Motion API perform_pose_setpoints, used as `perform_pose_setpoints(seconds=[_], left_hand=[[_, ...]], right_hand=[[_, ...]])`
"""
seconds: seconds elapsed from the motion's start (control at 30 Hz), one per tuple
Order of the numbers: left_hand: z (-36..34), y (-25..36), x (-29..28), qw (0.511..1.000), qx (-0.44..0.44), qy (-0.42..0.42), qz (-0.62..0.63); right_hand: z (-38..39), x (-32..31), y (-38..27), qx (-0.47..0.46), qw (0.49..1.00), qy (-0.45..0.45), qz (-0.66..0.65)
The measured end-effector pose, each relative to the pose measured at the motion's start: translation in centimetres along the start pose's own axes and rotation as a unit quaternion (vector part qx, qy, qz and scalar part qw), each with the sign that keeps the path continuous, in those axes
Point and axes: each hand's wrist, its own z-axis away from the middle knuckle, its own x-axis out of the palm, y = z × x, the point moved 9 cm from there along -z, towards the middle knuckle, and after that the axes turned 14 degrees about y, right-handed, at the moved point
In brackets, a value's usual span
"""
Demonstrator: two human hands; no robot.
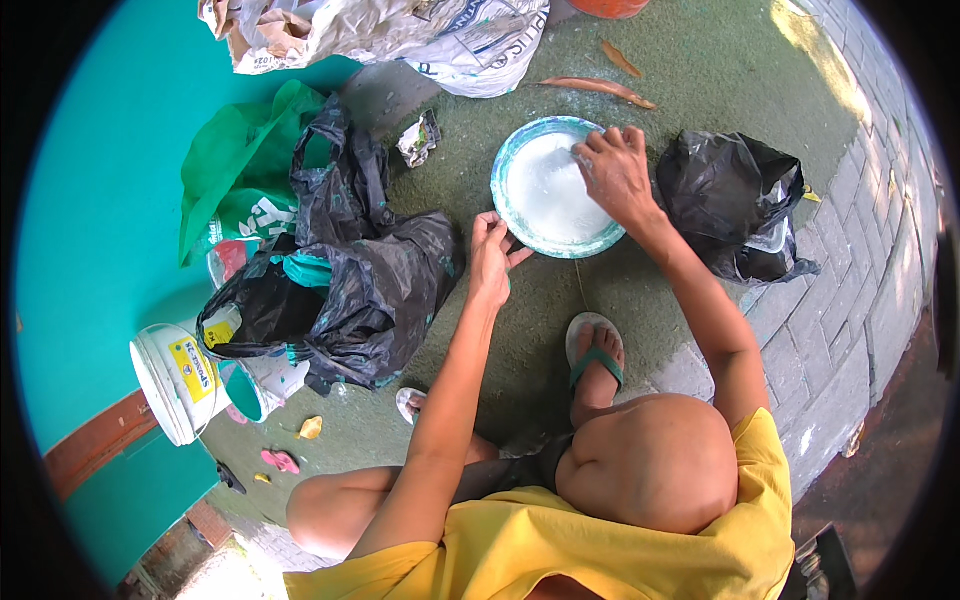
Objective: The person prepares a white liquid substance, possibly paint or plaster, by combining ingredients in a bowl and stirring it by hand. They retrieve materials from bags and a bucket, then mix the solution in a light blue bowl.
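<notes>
A round basin (512,225) with a blue-green, white-smeared rim stands on the ground in front of me. White, milky-looking stuff (550,195) covers its inside; whether it is liquid or paste, I cannot tell. My left hand (490,262) grips the basin at its near left rim, thumb pointing right below the edge. Over the right side of the basin reaches my right hand (620,175), its fingers curled down toward the white stuff. What those fingers hold, if anything, is hidden.
Black plastic bags stand left (385,290) and right (725,200) of the basin. A white bucket (165,385) lies tilted by the teal wall (90,250). Behind are a white sack (490,50) and dry leaves (600,90). My sandalled foot (597,360) is just below the basin.
</notes>
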Motion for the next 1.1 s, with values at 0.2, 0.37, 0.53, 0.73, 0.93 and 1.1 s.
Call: perform_pose_setpoints(seconds=[0.2, 0.37, 0.53, 0.73, 0.93, 1.1], left_hand=[[-0.2, 0.2, -0.2, 1.000, -0.003, -0.008, -0.002], [-0.6, -0.2, -0.5, 1.000, -0.009, -0.015, 0.012], [-0.8, -0.4, -0.6, 1.000, -0.011, -0.022, 0.015], [-0.7, -0.8, -0.8, 1.000, -0.011, -0.012, 0.020], [-0.5, -1.0, -0.7, 1.000, -0.013, -0.012, 0.015], [-0.5, -1.3, -0.9, 1.000, -0.011, -0.013, 0.021]], right_hand=[[2.4, 0.4, -4.2, -0.008, 0.997, -0.039, -0.063], [3.7, -0.4, -5.4, -0.006, 0.989, -0.096, -0.113], [4.7, -1.7, -5.0, -0.007, 0.979, -0.136, -0.154], [4.7, -3.5, -4.7, 0.053, 0.982, -0.043, -0.177], [5.4, -3.1, -7.0, 0.047, 0.982, 0.014, -0.181], [4.4, -1.5, -6.1, 0.075, 0.979, 0.032, -0.186]])
